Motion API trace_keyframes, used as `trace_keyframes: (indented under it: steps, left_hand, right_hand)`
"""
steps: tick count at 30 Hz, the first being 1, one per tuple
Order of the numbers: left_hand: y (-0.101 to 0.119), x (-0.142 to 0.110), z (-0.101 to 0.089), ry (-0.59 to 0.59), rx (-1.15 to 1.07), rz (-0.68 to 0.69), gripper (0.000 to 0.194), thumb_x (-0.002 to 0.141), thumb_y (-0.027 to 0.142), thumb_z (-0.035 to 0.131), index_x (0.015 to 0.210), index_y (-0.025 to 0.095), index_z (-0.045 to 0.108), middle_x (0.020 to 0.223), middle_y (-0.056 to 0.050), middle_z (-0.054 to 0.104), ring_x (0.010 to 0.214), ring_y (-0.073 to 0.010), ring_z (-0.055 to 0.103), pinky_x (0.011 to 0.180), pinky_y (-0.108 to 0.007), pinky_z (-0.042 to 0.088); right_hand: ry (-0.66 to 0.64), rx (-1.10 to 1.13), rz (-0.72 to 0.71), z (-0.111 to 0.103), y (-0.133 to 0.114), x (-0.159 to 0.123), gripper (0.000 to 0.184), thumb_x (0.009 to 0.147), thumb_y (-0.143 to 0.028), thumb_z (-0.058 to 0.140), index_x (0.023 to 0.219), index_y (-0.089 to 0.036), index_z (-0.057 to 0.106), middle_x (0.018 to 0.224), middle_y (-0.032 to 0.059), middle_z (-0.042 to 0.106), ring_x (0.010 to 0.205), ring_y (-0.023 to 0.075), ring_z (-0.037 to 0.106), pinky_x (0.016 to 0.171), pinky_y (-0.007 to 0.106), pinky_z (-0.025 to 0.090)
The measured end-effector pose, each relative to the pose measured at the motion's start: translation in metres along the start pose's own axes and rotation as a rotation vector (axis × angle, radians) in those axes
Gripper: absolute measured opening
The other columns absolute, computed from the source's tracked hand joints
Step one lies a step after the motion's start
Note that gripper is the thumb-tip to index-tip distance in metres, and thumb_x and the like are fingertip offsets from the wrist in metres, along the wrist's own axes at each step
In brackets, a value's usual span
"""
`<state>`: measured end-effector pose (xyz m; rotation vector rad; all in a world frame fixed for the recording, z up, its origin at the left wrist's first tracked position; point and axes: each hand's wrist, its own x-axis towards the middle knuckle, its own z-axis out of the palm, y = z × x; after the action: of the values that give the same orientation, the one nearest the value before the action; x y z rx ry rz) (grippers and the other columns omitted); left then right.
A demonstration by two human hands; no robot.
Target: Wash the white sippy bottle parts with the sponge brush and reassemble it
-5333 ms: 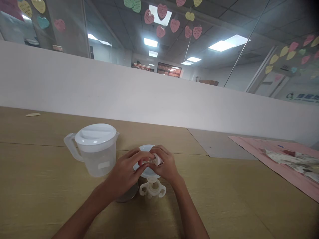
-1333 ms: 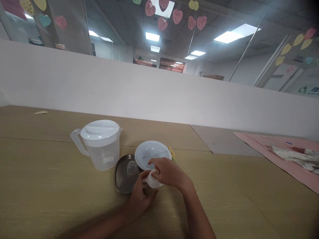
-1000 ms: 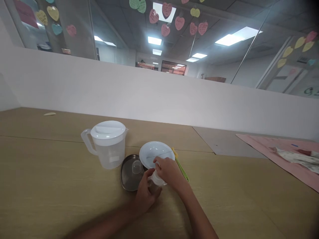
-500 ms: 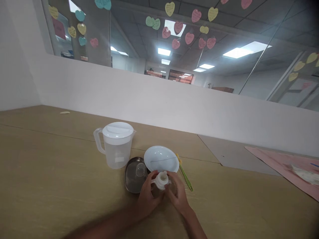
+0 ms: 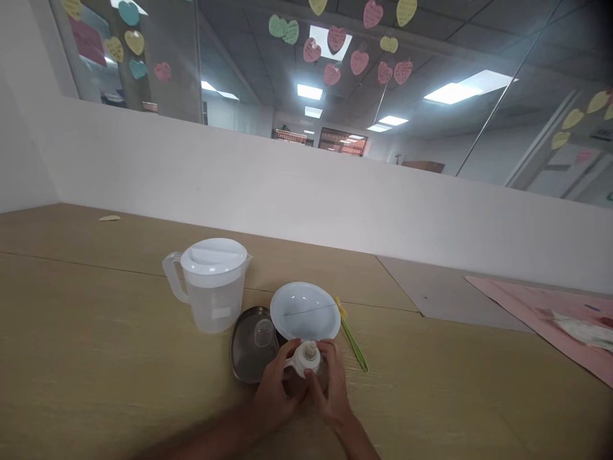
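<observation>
Both hands are wrapped round a baby bottle (image 5: 305,359) with a white collar, a pale teat on top and a side handle. My left hand (image 5: 276,388) grips it from the left, and my right hand (image 5: 331,388) closes on it from the right, thumb against the collar. Most of the bottle's body is hidden by the fingers. Just beyond the hands sits a white bowl (image 5: 306,303). To its left lies a dark metal tray (image 5: 243,358) holding a clear cap (image 5: 264,333).
A lidded translucent pitcher (image 5: 215,294) stands at the left behind the tray. Right of the bowl lies a green-handled brush (image 5: 355,345) with a yellow head. Farther right, a pink cloth (image 5: 517,300) covers part of the table. A white wall (image 5: 306,185) rises behind.
The view has shifted slightly, so the pitcher, tray and bowl appear farther left and a little lower. Both hands keep hold of the bottle, whose teat end has tilted slightly.
</observation>
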<state>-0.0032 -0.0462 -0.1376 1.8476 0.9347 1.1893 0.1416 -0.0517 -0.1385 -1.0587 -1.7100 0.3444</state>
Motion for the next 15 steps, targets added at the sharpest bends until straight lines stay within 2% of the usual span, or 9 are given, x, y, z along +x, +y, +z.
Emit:
trace_keyframes:
  steps: [4, 8, 10, 12, 13, 15]
  left_hand:
    - [0.002, -0.001, -0.004, -0.054, 0.050, 0.018, 0.052, 0.078, 0.029, 0.053, 0.126, 0.019, 0.034, 0.122, -0.011, 0.052, 0.110, -0.0226, 0.051, 0.091, -0.036, 0.044]
    - [0.002, 0.002, -0.029, -0.125, 0.230, 0.173, 0.057, 0.078, 0.028, 0.054, 0.130, 0.022, 0.032, 0.133, -0.011, 0.041, 0.121, -0.0253, 0.040, 0.099, -0.041, 0.036]
    - [-0.004, 0.008, -0.046, -0.006, 0.333, 0.225, 0.054, 0.079, 0.026, 0.051, 0.130, 0.023, 0.033, 0.134, -0.010, 0.039, 0.123, -0.0254, 0.037, 0.101, -0.042, 0.034]
    - [-0.015, 0.018, -0.062, 0.167, 0.430, 0.191, 0.049, 0.081, 0.024, 0.047, 0.128, 0.023, 0.034, 0.130, -0.009, 0.043, 0.120, -0.0240, 0.040, 0.100, -0.041, 0.035]
    - [-0.022, 0.022, -0.067, 0.203, 0.492, 0.169, 0.044, 0.082, 0.024, 0.045, 0.125, 0.024, 0.038, 0.128, -0.008, 0.045, 0.119, -0.0235, 0.041, 0.099, -0.041, 0.035]
    - [-0.034, 0.030, -0.073, 0.199, 0.604, 0.160, 0.032, 0.082, 0.023, 0.044, 0.114, 0.024, 0.049, 0.127, -0.007, 0.045, 0.117, -0.0236, 0.042, 0.098, -0.043, 0.036]
  right_hand:
    - [0.047, -0.050, -0.034, 0.007, 0.008, -0.007, 0.035, 0.084, -0.034, 0.044, 0.115, -0.019, 0.041, 0.110, 0.0107, 0.047, 0.104, 0.0227, 0.047, 0.086, 0.038, 0.042]
    - [0.106, -0.145, -0.070, 0.012, 0.018, -0.014, 0.043, 0.082, -0.031, 0.049, 0.122, -0.020, 0.037, 0.116, 0.0114, 0.048, 0.109, 0.0242, 0.046, 0.089, 0.041, 0.041]
    - [0.127, -0.161, -0.060, 0.015, 0.021, -0.015, 0.044, 0.081, -0.032, 0.050, 0.122, -0.020, 0.037, 0.114, 0.0114, 0.050, 0.108, 0.0242, 0.048, 0.088, 0.041, 0.042]
    - [0.129, -0.173, -0.053, 0.018, 0.022, -0.015, 0.044, 0.081, -0.033, 0.050, 0.122, -0.019, 0.038, 0.113, 0.0117, 0.052, 0.107, 0.0243, 0.049, 0.088, 0.041, 0.042]
    - [0.125, -0.181, -0.051, 0.018, 0.023, -0.015, 0.044, 0.081, -0.034, 0.050, 0.122, -0.019, 0.039, 0.112, 0.0118, 0.052, 0.107, 0.0243, 0.049, 0.088, 0.040, 0.043]
    - [0.122, -0.189, -0.033, 0.019, 0.022, -0.014, 0.044, 0.082, -0.036, 0.049, 0.121, -0.018, 0.040, 0.111, 0.0119, 0.053, 0.105, 0.0239, 0.051, 0.086, 0.039, 0.044]
